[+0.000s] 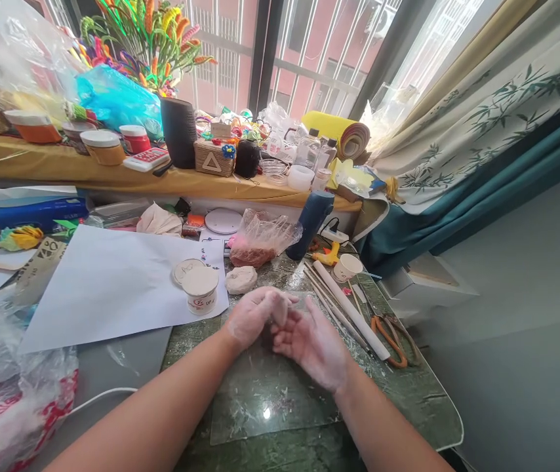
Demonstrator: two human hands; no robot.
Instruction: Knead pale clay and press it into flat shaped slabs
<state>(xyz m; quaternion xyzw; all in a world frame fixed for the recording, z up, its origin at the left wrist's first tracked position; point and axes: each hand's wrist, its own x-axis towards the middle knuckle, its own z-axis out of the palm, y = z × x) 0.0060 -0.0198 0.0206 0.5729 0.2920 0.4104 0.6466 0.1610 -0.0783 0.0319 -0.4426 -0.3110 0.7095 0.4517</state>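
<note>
My left hand [259, 314] and my right hand [313, 342] meet above a clear sheet [270, 410] on the dark green table. White powder covers both. The left fingers are curled together beside the right fingertips, and whatever they may pinch is hidden. Palm turned up, the right hand has its thumb apart and its fingers loosely bent, with nothing visible on the palm. Just beyond the left hand lies a whitish clay-like lump [241, 280]. Left of it a paper cup [202, 303] stands on white paper [113, 282], with a round disc [184, 270] behind it.
To the right lie a white rod [351, 311], thin sticks [332, 308] and orange-handled scissors [389, 342]. A bag of brown material [258, 246], dark blue bottle [312, 223], yellow glue gun [326, 254] and small cup [347, 267] stand behind. Plastic bags [14, 393] crowd the left.
</note>
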